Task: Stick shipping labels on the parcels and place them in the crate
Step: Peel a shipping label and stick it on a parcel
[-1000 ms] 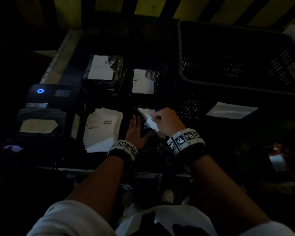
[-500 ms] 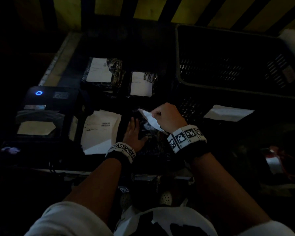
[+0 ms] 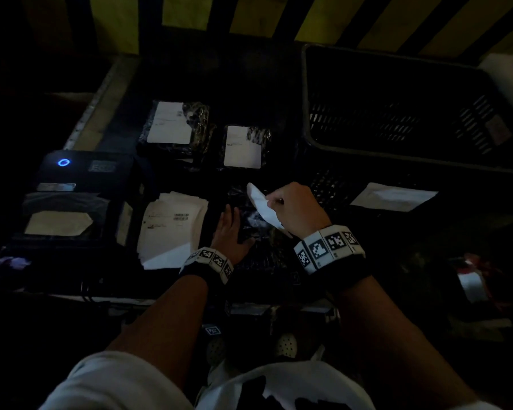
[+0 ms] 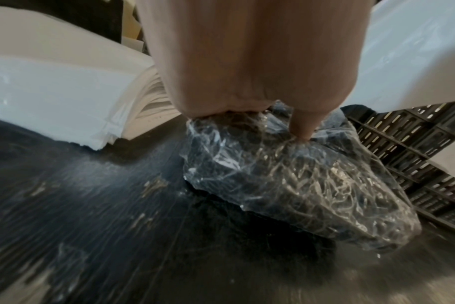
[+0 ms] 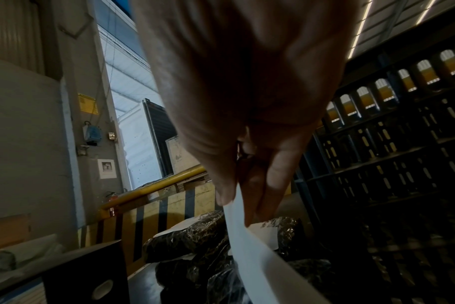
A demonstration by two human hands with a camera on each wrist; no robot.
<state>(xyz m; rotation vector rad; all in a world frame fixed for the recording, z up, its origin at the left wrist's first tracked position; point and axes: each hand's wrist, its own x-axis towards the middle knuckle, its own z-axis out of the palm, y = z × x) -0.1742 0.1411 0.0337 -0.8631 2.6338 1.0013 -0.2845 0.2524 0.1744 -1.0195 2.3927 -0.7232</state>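
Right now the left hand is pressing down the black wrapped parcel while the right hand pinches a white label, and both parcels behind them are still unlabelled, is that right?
Not quite: the two parcels behind already carry white labels, as the head view shows. The left hand does press the black wrapped parcel, and the right hand pinches the white label.

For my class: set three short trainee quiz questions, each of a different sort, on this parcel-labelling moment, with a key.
1. True or false: the left hand rests on the near parcel.
2. What does the right hand pinch? A) white label B) tape roll C) pen
3. How many parcels beyond the hands already carry labels?

Key: 1 true; 2 A; 3 two, the far left parcel and the far right parcel.
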